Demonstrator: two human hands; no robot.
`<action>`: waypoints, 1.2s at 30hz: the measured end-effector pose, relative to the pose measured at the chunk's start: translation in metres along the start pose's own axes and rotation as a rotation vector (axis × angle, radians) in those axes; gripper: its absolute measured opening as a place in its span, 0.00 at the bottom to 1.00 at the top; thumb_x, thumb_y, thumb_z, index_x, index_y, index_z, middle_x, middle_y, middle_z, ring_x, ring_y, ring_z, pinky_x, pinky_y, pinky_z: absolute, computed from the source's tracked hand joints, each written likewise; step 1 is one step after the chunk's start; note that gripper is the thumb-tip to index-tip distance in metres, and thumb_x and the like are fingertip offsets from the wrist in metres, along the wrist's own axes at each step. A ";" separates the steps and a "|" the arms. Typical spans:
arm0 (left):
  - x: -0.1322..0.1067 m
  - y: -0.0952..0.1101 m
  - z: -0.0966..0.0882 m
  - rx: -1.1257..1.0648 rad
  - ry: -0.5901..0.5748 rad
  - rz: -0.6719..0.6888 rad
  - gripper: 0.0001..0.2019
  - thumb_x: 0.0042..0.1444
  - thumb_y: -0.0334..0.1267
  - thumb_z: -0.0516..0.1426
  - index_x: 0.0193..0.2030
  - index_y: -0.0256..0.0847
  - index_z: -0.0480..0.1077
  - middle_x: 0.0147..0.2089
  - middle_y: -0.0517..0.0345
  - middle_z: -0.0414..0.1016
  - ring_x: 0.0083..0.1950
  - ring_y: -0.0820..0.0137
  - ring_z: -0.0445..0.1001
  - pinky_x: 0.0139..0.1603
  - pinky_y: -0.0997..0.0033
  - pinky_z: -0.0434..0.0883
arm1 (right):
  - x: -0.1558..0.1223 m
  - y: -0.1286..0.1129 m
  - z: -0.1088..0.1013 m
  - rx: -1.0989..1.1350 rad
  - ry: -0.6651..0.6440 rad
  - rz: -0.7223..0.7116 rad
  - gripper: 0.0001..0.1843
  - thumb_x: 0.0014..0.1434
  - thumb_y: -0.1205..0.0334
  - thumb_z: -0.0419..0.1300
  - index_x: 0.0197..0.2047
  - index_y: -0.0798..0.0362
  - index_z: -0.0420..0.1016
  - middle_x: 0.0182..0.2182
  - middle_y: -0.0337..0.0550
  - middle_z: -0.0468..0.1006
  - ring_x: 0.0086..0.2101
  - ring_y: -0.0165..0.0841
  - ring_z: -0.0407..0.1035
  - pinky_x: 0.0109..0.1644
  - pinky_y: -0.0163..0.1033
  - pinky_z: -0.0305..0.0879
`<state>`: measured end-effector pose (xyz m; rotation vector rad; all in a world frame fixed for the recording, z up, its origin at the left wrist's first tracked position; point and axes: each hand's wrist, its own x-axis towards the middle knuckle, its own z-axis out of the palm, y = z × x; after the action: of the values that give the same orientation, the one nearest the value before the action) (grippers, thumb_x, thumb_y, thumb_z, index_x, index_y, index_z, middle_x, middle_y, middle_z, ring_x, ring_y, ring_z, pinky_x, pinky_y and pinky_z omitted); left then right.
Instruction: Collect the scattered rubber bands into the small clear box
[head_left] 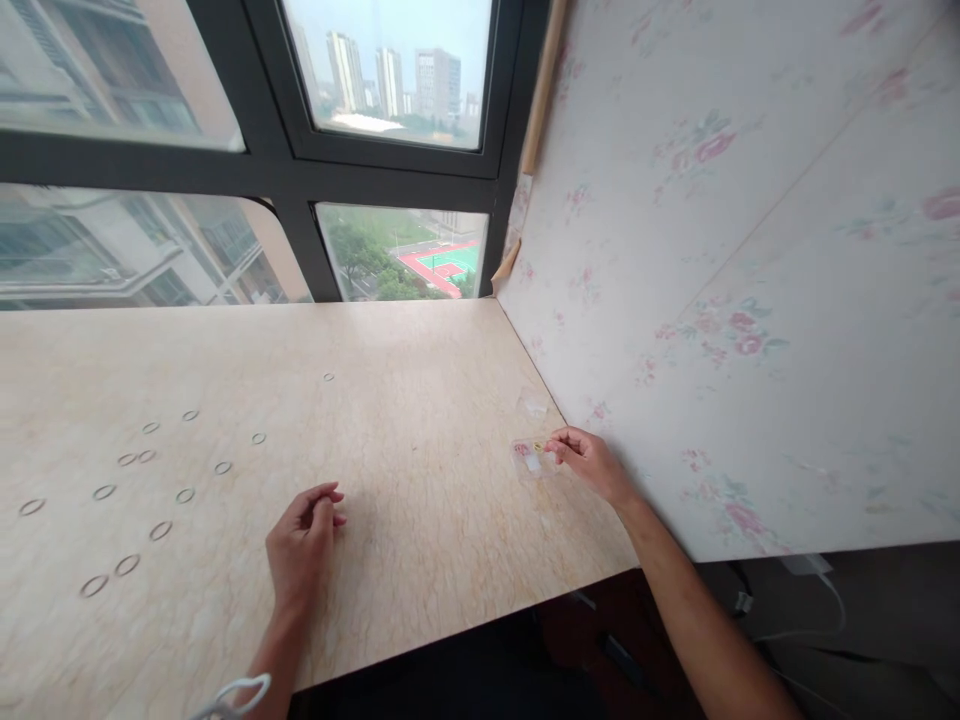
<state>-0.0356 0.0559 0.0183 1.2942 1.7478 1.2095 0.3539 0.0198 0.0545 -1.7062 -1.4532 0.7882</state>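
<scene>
My right hand (589,462) reaches over a small clear plastic box (519,464) near the wall. Its thumb and fingers are pinched together at the box's right side; anything between the fingertips is too small to make out. Inside the box lie some reddish pieces (523,449) and a little yellow piece (538,447). Just behind it sits a clear plastic piece (533,404), perhaps a lid. My left hand (301,535) rests loosely half-curled on the marble-patterned sill (420,540), with nothing visible in it.
Several thin rings (161,531) are scattered over the left of the sill, with one ring (328,377) farther back. A flowered wall (720,300) bounds the right side and dark-framed windows (405,175) the back. A white cable (836,600) hangs below at right.
</scene>
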 end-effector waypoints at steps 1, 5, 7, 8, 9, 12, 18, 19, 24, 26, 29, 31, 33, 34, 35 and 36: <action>0.000 -0.001 0.000 -0.004 0.001 -0.003 0.13 0.51 0.41 0.53 0.39 0.37 0.73 0.35 0.54 0.76 0.27 0.71 0.73 0.26 0.74 0.72 | 0.000 0.001 0.001 -0.013 0.004 -0.002 0.13 0.58 0.53 0.55 0.34 0.54 0.73 0.24 0.38 0.72 0.26 0.30 0.65 0.31 0.33 0.58; 0.000 -0.002 0.001 -0.002 0.009 -0.012 0.13 0.51 0.42 0.53 0.39 0.38 0.73 0.35 0.55 0.75 0.26 0.72 0.73 0.26 0.75 0.72 | 0.001 0.002 0.001 -0.151 0.038 -0.041 0.14 0.58 0.53 0.55 0.35 0.53 0.77 0.30 0.42 0.77 0.30 0.32 0.68 0.35 0.36 0.61; 0.000 -0.002 0.001 -0.005 0.011 -0.016 0.14 0.51 0.42 0.53 0.39 0.38 0.73 0.35 0.55 0.75 0.26 0.72 0.72 0.26 0.75 0.73 | 0.003 0.003 0.000 -0.224 0.044 -0.090 0.13 0.58 0.55 0.55 0.37 0.52 0.78 0.35 0.44 0.78 0.35 0.34 0.70 0.39 0.38 0.63; 0.000 -0.002 0.001 -0.008 0.012 -0.018 0.14 0.51 0.42 0.53 0.39 0.38 0.73 0.35 0.55 0.75 0.26 0.72 0.72 0.26 0.75 0.73 | 0.004 0.003 0.000 -0.257 0.042 -0.114 0.13 0.59 0.56 0.55 0.37 0.52 0.78 0.36 0.44 0.78 0.36 0.34 0.70 0.40 0.38 0.63; 0.000 -0.001 0.001 -0.010 0.014 -0.019 0.14 0.51 0.42 0.53 0.39 0.38 0.73 0.35 0.55 0.75 0.27 0.72 0.72 0.26 0.75 0.73 | 0.005 0.003 -0.001 -0.286 0.035 -0.131 0.12 0.59 0.57 0.55 0.37 0.52 0.79 0.36 0.45 0.78 0.37 0.34 0.70 0.41 0.38 0.63; 0.000 0.000 0.001 0.003 0.019 -0.020 0.14 0.50 0.42 0.53 0.39 0.38 0.73 0.35 0.55 0.76 0.27 0.72 0.73 0.26 0.74 0.73 | 0.009 0.004 -0.001 -0.338 -0.002 -0.131 0.12 0.59 0.60 0.55 0.40 0.53 0.79 0.36 0.45 0.77 0.35 0.32 0.70 0.40 0.38 0.64; -0.001 0.003 0.001 0.006 0.026 -0.030 0.15 0.50 0.43 0.53 0.39 0.38 0.73 0.34 0.55 0.76 0.26 0.71 0.73 0.27 0.73 0.74 | 0.015 0.009 0.004 -0.366 -0.009 -0.144 0.12 0.56 0.65 0.57 0.44 0.52 0.77 0.40 0.45 0.76 0.34 0.30 0.70 0.42 0.38 0.65; -0.001 0.003 0.001 0.005 0.026 -0.029 0.15 0.50 0.44 0.53 0.39 0.37 0.73 0.34 0.55 0.76 0.26 0.71 0.73 0.27 0.72 0.74 | 0.015 0.009 0.005 -0.366 -0.001 -0.149 0.13 0.56 0.65 0.57 0.44 0.53 0.77 0.40 0.45 0.76 0.34 0.30 0.71 0.42 0.38 0.66; -0.002 0.002 0.001 0.010 0.031 -0.018 0.14 0.50 0.43 0.53 0.39 0.38 0.73 0.34 0.55 0.76 0.26 0.72 0.73 0.27 0.73 0.74 | 0.011 0.007 0.001 -0.374 0.012 -0.162 0.13 0.57 0.65 0.56 0.44 0.52 0.76 0.40 0.45 0.75 0.37 0.32 0.70 0.43 0.39 0.66; -0.002 0.001 0.001 0.013 0.028 -0.015 0.14 0.51 0.43 0.53 0.39 0.39 0.73 0.35 0.56 0.76 0.26 0.72 0.73 0.28 0.74 0.74 | 0.006 0.003 -0.002 -0.386 0.022 -0.151 0.14 0.57 0.65 0.55 0.45 0.51 0.76 0.40 0.45 0.75 0.36 0.32 0.70 0.43 0.40 0.66; -0.004 -0.001 0.001 0.037 0.017 0.004 0.14 0.51 0.43 0.53 0.40 0.38 0.73 0.35 0.55 0.76 0.27 0.71 0.73 0.28 0.73 0.73 | -0.007 -0.007 -0.003 -0.396 0.023 -0.138 0.14 0.59 0.63 0.54 0.47 0.51 0.75 0.41 0.45 0.75 0.33 0.32 0.70 0.41 0.40 0.66; -0.005 -0.003 0.000 0.052 -0.003 0.020 0.14 0.51 0.43 0.53 0.40 0.38 0.73 0.35 0.54 0.76 0.28 0.70 0.74 0.29 0.72 0.73 | -0.020 -0.014 0.003 -0.380 -0.001 -0.140 0.14 0.60 0.61 0.54 0.47 0.50 0.75 0.41 0.45 0.74 0.32 0.32 0.69 0.41 0.40 0.66; -0.007 -0.004 0.000 0.052 -0.031 0.024 0.15 0.51 0.43 0.53 0.40 0.38 0.73 0.36 0.53 0.77 0.28 0.69 0.74 0.29 0.71 0.73 | -0.034 -0.020 0.014 -0.351 -0.059 -0.149 0.14 0.61 0.61 0.53 0.48 0.48 0.74 0.41 0.45 0.74 0.32 0.32 0.69 0.41 0.40 0.66; -0.007 -0.005 0.000 0.044 -0.043 0.021 0.15 0.51 0.43 0.53 0.40 0.37 0.73 0.36 0.52 0.77 0.28 0.69 0.74 0.29 0.71 0.74 | -0.041 -0.023 0.021 -0.332 -0.104 -0.159 0.13 0.62 0.61 0.53 0.48 0.47 0.74 0.41 0.44 0.74 0.32 0.32 0.69 0.42 0.40 0.66; -0.007 -0.005 0.000 0.032 -0.053 0.014 0.15 0.51 0.43 0.53 0.41 0.37 0.73 0.36 0.52 0.77 0.28 0.69 0.74 0.29 0.71 0.74 | -0.048 -0.025 0.028 -0.309 -0.166 -0.170 0.13 0.62 0.60 0.53 0.48 0.47 0.74 0.40 0.44 0.74 0.32 0.31 0.69 0.42 0.40 0.66; -0.006 -0.005 0.000 0.015 -0.063 0.004 0.15 0.51 0.43 0.53 0.41 0.37 0.73 0.36 0.52 0.77 0.28 0.70 0.74 0.30 0.71 0.74 | -0.054 -0.026 0.035 -0.280 -0.245 -0.181 0.13 0.62 0.60 0.54 0.48 0.46 0.74 0.40 0.43 0.74 0.31 0.31 0.69 0.42 0.40 0.66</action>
<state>-0.0359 0.0499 0.0131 1.3310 1.7131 1.1485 0.3027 -0.0260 0.0570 -1.6918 -1.9336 0.7419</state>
